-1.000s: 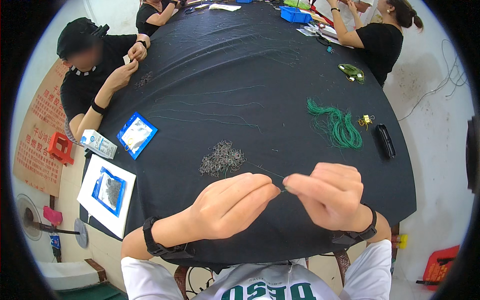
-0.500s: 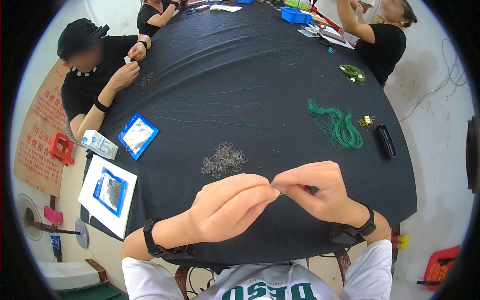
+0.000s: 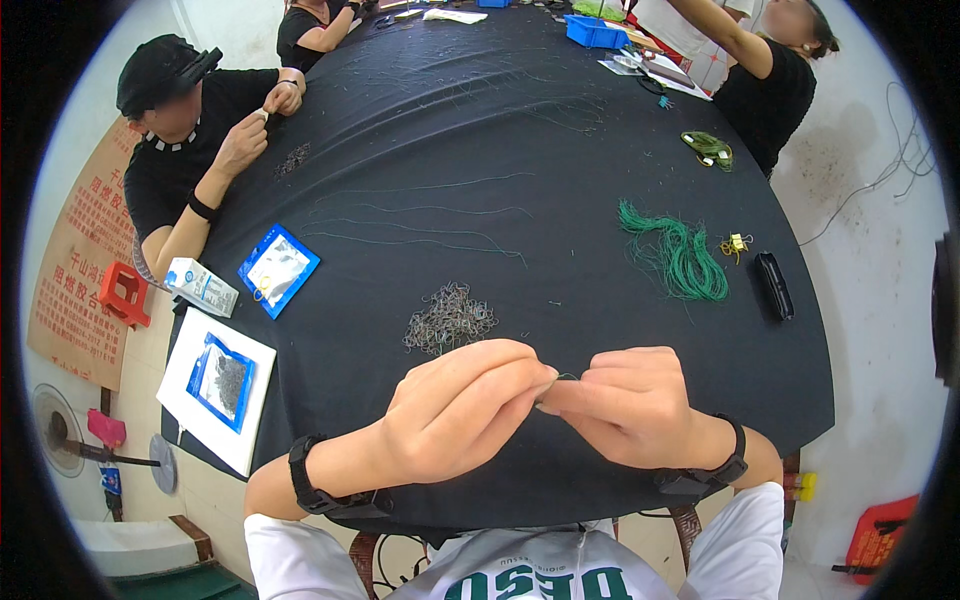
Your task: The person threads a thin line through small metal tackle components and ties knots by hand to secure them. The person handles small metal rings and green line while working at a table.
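Observation:
Just in front of my body, both hands meet at the fingertips. My left hand (image 3: 465,405) is closed in a pinch, thumb against forefinger. Bent close against it, my right hand (image 3: 630,405) is also pinched, its fingertips touching those of the left. A short curve of green fishing line (image 3: 568,377) shows between the two pinches. Anything else within the fingertips is hidden. Just beyond my left hand lies a tangled pile of small metal fishhooks (image 3: 449,320). A bundle of green line (image 3: 675,252) rests farther off to the right.
Several single lines (image 3: 430,240) stretch across the black tablecloth. To the left are a blue packet (image 3: 279,270), a small carton (image 3: 201,286) and a white board (image 3: 250,395) bearing another packet. A black case (image 3: 773,285) and yellow clip (image 3: 735,244) lie right. Co-workers sit around the table.
My right hand has turned and dropped slightly, its fingers curling closer in. The green line now arcs above the fingertips. My left hand has barely moved.

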{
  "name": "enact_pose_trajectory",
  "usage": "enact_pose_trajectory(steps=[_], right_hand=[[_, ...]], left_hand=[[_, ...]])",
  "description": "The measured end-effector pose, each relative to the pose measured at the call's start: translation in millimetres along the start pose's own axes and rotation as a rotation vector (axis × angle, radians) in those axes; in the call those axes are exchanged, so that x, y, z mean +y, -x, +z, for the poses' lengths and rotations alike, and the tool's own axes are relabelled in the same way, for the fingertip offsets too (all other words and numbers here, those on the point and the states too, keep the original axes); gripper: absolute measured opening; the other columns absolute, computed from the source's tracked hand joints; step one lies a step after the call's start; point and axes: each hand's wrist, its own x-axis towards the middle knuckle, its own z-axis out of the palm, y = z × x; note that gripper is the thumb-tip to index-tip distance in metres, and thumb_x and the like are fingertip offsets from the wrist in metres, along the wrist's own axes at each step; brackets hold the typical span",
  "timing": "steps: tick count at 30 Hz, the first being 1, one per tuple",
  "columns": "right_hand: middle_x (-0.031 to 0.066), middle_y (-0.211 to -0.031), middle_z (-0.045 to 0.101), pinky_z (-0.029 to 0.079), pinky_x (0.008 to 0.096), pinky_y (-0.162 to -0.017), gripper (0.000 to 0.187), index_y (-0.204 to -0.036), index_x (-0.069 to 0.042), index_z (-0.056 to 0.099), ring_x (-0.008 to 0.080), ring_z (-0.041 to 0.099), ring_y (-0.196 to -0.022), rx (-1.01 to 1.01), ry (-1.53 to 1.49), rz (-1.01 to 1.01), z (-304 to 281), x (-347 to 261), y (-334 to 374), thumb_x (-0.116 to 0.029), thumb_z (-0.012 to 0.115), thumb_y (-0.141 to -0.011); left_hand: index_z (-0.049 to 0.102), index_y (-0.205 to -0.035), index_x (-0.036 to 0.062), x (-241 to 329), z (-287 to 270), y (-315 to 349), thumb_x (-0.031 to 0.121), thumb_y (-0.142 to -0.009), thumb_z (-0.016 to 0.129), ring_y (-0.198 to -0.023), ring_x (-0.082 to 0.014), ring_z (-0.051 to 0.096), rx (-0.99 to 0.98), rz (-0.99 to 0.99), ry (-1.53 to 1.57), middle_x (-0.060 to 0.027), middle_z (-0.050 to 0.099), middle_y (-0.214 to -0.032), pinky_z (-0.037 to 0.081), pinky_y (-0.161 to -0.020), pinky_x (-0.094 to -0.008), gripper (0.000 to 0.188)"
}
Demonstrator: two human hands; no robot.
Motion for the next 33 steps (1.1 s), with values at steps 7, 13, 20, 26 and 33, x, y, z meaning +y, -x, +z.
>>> enact_pose_trajectory(steps=[7,13,20,26,33], right_hand=[[-0.0024,-0.055,0.043,0.033,0.0239,-0.037,0.023,-0.083,-0.007,0.068,0.0097,0.042,-0.044,0.061,0.204,-0.105,-10.4,-11.3,-0.4,-0.006,0.071,-0.06],[-0.0005,-0.054,0.045,0.031,0.025,-0.038,0.027,-0.085,-0.005,0.069,0.0117,0.042,-0.042,0.182,0.23,-0.087,-16.5,-2.4,-3.5,-0.002,0.072,-0.057],[0.007,-0.065,0.065,0.036,0.0224,-0.043,0.013,-0.085,-0.001,0.07,0.0122,0.052,-0.046,0.076,-0.18,0.207,-13.2,4.7,-6.5,0.004,0.069,-0.072],[0.0074,-0.072,0.069,0.042,0.0212,-0.049,0.013,-0.087,-0.001,0.07,0.0107,0.06,-0.054,0.019,-0.403,0.362,-5.6,5.6,-2.4,0.003,0.069,-0.074],[0.0087,-0.073,0.069,0.044,0.0218,-0.051,0.013,-0.088,0.0,0.07,0.0118,0.061,-0.055,0.002,-0.41,0.365,-2.7,5.0,-1.8,0.002,0.068,-0.075]], left_hand=[[0.065,-0.087,-0.0035,-2.1,2.7,1.9,-0.008,-0.068,0.071,-0.069,-0.0219,0.066,-0.023,0.084,-0.101,-0.0145,0.065,-0.085,0.054,-0.058,-0.0269,0.019],[0.065,-0.086,-0.0047,-1.9,3.2,0.8,-0.008,-0.067,0.072,-0.066,-0.0217,0.065,-0.066,0.128,-0.034,-0.0145,0.065,-0.084,0.053,-0.055,-0.0274,0.021],[0.065,-0.088,-0.0022,2.0,1.7,2.9,-0.007,-0.069,0.073,-0.065,-0.021,0.065,-0.036,0.095,-0.026,-0.0136,0.065,-0.084,0.054,-0.056,-0.0268,0.021],[0.064,-0.089,-0.0065,2.0,-1.1,-2.3,-0.011,-0.066,0.071,-0.07,-0.0241,0.064,-0.021,0.043,0.042,-0.0149,0.064,-0.083,0.055,-0.059,-0.0289,0.024],[0.064,-0.089,-0.0061,3.2,-0.7,0.2,-0.01,-0.067,0.07,-0.071,-0.0247,0.065,0.002,-0.011,0.037,-0.0155,0.064,-0.084,0.055,-0.06,-0.0294,0.023]])
